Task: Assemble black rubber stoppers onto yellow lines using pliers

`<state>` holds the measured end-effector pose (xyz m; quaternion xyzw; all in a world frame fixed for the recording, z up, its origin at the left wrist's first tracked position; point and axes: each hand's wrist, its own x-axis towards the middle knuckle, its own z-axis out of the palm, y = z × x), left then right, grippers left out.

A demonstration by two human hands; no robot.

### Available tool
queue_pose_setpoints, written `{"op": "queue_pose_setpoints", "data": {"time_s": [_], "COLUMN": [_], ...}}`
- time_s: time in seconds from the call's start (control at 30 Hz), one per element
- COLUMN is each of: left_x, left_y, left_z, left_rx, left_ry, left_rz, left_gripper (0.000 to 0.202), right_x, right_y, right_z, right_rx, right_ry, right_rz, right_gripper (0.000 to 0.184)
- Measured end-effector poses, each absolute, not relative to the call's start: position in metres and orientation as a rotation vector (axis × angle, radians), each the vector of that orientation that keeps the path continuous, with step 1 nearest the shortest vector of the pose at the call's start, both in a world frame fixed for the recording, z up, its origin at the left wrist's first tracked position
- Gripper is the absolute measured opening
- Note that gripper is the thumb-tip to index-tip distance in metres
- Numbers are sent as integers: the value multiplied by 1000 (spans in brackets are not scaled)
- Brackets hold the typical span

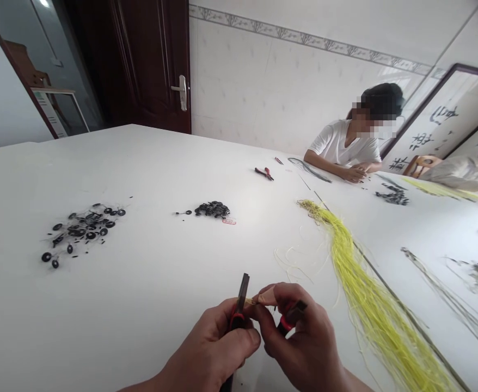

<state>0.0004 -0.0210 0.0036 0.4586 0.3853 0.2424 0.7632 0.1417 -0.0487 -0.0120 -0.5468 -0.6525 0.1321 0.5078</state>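
My left hand (210, 348) grips a red-and-black handled tool (236, 318), and its dark metal end (243, 291) points up. A small tan piece of fibre (264, 296) is pinched between my right hand (300, 343) and the tip of that tool. A second red-and-black handle (290, 318) shows in my right hand's fingers, with most of it hidden. Below and to the right of my hands lies a long bundle of yellow fibres (365, 283) on the white table (141, 305). Neither hand touches the bundle.
Piles of black rings (79, 231) and black pieces (212, 209) lie on the table, and red pliers (264, 173) lie beyond them. A seated person (345, 147) works at the far edge, and another person's sleeve (463, 174) shows at right. Thin fibres lie further right.
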Motion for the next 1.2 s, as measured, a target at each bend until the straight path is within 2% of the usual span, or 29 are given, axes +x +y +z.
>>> {"op": "queue_pose_setpoints", "data": {"time_s": [0.13,0.53,0.73,0.8,1.0,1.2], "left_x": [0,1,0,-1,2,7], "left_y": [-21,-20,-21,-22,-29,-36], "left_z": [9,15,14,10,-1,-1], "left_rx": [1037,1161,1199,1226,1201,1136], "left_ry": [800,769,759,757,866,868], "left_rz": [466,435,381,366,515,670], "left_gripper": [2,18,2,3,15,14], "right_x": [142,147,151,151,148,149], "right_y": [-48,-45,-40,-39,-37,-33], "right_z": [-10,-7,0,1,3,1], "right_rx": [-1328,-1343,-1414,-1412,-1408,-1316], "right_ry": [-1546,-1412,-1343,-1320,-1241,-1061], "right_rz": [333,453,593,689,864,997], "right_gripper": [18,13,9,8,12,16]}}
